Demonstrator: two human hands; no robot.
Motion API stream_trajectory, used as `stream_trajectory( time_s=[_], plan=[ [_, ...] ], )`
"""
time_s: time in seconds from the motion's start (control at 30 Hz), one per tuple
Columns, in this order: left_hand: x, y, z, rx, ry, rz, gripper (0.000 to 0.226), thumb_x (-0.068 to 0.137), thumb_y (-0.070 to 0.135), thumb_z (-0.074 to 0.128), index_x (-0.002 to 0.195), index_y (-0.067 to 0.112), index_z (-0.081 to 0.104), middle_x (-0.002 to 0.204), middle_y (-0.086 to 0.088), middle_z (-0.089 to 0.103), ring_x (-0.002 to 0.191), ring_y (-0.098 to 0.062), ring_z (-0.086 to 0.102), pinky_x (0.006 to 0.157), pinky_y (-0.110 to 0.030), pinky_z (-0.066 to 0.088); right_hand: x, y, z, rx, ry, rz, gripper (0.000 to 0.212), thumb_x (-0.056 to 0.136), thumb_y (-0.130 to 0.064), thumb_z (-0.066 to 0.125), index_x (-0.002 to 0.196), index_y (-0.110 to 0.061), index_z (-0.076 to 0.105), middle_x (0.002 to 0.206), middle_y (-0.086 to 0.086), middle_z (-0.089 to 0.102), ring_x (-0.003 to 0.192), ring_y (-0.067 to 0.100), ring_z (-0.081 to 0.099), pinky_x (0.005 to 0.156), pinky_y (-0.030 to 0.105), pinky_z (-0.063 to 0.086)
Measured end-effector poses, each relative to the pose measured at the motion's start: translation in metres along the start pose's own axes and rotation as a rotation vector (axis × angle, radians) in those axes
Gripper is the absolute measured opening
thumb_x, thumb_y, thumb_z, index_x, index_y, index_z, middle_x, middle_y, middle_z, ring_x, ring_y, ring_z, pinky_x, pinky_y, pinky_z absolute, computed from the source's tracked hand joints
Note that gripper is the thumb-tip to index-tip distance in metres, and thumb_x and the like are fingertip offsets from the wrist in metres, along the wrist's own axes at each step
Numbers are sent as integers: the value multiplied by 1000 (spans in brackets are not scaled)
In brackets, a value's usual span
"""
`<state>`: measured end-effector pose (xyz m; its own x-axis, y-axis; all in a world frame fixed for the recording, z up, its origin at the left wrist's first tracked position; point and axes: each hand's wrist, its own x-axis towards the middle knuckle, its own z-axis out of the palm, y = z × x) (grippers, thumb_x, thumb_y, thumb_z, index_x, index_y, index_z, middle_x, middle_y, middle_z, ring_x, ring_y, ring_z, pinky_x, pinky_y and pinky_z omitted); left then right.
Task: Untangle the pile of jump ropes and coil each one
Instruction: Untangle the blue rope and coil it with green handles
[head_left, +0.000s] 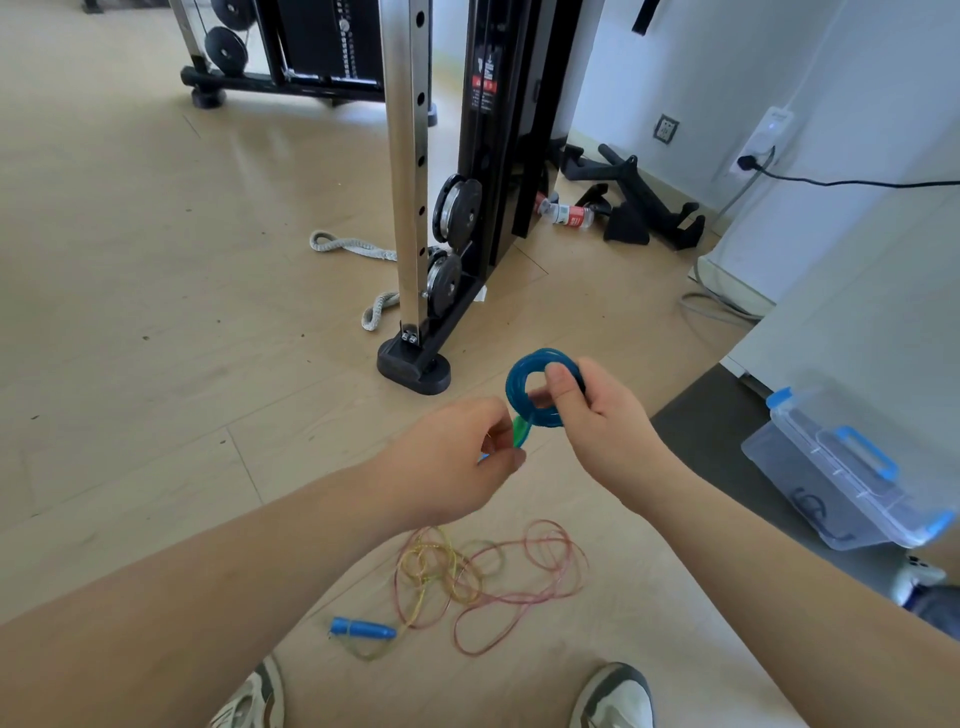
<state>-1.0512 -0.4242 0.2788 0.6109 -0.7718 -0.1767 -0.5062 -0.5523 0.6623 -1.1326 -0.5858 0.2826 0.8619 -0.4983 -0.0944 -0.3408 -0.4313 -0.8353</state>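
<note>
Your right hand holds the blue rope, already wound into a tight ring of several turns. The thumb lies across the front of the ring and the fingers are curled behind it, so the grip is closed on the coil. Your left hand sits just beside and below it, thumb and fingertips pinched narrow on a green handle which hangs at the lower edge of the ring. Whether the rope's tail runs through that pinch cannot be told; the hand covers it.

Step in hand, by my judgement: finishing the coil of the blue rope, with the handle end not yet secured.

On the floor below your hands, between your shoes, the pile of thin rope lies in loose overlapping loops, reddish and yellowish strands crossing one another. A blue handle lies at its left edge, joined to a strand. That part of the task is not begun.

A clear storage box with blue latches stands well apart to your right.

Next move calls for:
- keeping the right-hand grip firm so the turns do not spring open;
- tucking or wrapping the handle end against the ring;
- setting the coil down clear of the loose pile.
</note>
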Motion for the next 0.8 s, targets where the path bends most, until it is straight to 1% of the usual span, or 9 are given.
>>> stream_trajectory(
  time_s=[0.1, 0.17, 0.23, 0.33, 0.4, 0.5, 0.67, 0.73, 0.8],
  plan=[
    [3, 3, -3, -49, 63, -61, 35, 87, 56, 69, 101, 25, 59, 99, 14, 62, 94, -5, 61, 81, -30, 53, -2, -3, 3, -46, -50, -21, 24, 107, -46, 39, 101, -31, 58, 100, -12, 72, 97, 1, 65, 85, 26, 50],
    [5, 6, -7, -150, 183, -111, 42, 83, 60, 72, 103, 25, 59, 100, 14, 61, 90, -2, 60, 74, -25, 51, -3, -5, 2, -59, -63, -32, 27, 107, -45, 39, 94, -30, 57, 92, -9, 69, 86, 4, 62, 79, 29, 50],
    [7, 8, -9, -260, 264, -152, 44, 80, 59, 76, 105, 26, 59, 105, 15, 60, 95, -2, 60, 78, -26, 52, -2, -7, 0, -61, -63, -39, 31, 107, -44, 39, 89, -25, 56, 79, -7, 62, 72, 6, 54, 72, 31, 47],
    [10, 11, -11, -487, 339, -205, 44, 78, 41, 85, 108, 24, 59, 107, 10, 64, 101, -6, 63, 85, -28, 55, -1, -7, -2, 21, -79, -38, 32, 107, -48, 40, 93, -26, 59, 88, -7, 71, 86, 15, 66, 86, 43, 56],
    [11, 11, -11, -611, 248, -184, 49, 80, 28, 85, 121, 23, 58, 113, 8, 69, 106, -7, 66, 94, -31, 56, -1, -6, -3, 35, -94, -29, 29, 106, -49, 40, 95, -31, 61, 95, -3, 73, 95, 25, 68, 93, 53, 55],
    [12, 10, -14, -650, 80, -101, 25, 91, 12, 74, 115, 18, 70, 105, 1, 78, 100, -13, 74, 96, -34, 58, 1, -5, -4, 49, -83, -19, 26, 107, -45, 41, 91, -39, 62, 91, -10, 74, 95, 17, 70, 95, 50, 55],
    [23, 2, -13, -725, 218, -113, 24, 86, 4, 77, 106, 17, 71, 91, 1, 79, 82, -6, 75, 70, -11, 54, 13, -3, 2, 55, -101, 44, 31, 107, -47, 39, 94, -26, 59, 94, -2, 74, 86, 14, 73, 91, 51, 57],
    [35, 1, -9, -707, 265, -125, 25, 86, 3, 77, 104, 19, 71, 88, 2, 78, 80, -6, 75, 69, -12, 55, 22, -1, 7, 127, -109, 84, 29, 108, -44, 38, 96, -24, 56, 96, 3, 75, 81, 15, 75, 87, 48, 60],
    [48, 1, -8, -742, 297, -144, 27, 86, 2, 77, 104, 21, 71, 90, 2, 78, 83, -12, 76, 75, -22, 61, 29, -1, 9, 208, -115, 127, 26, 109, -41, 36, 101, -24, 55, 99, 6, 75, 82, 19, 76, 83, 44, 62]
  ],
)
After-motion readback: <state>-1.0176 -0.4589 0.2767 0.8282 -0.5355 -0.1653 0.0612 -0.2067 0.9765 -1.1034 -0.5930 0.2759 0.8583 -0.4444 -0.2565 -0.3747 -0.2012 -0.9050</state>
